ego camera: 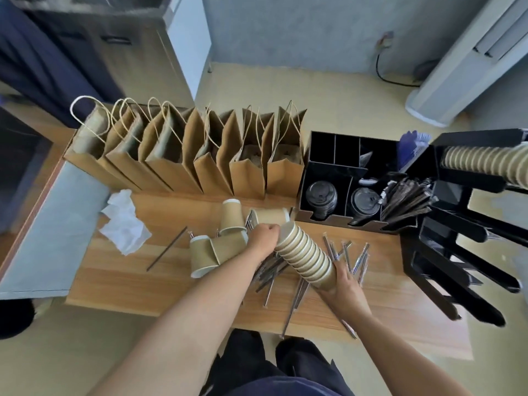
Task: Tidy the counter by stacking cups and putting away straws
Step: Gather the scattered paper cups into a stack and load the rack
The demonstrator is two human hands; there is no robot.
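Right hand (347, 282) grips the base end of a long stack of nested paper cups (304, 254), fingers wrapped around the lowest cup. The stack's long axis runs diagonally, from the right hand up and left to its open mouth, which sits just beside the left hand (264, 237). Left hand is curled at that mouth; whether it holds a cup or only steadies the rim I cannot tell. Loose cups (218, 251) lie on their sides just left of and beyond the left hand, so that hand is nearer for the next pick. Wrapped straws (347, 257) are scattered on the wooden counter (114, 277) under and right of the stack. The black organiser (323, 155) behind holds dark lids in its front bays and wrapped straws in the right bay; its rear slots look mostly empty. A cup dispenser (485, 161) at far right holds another stack.
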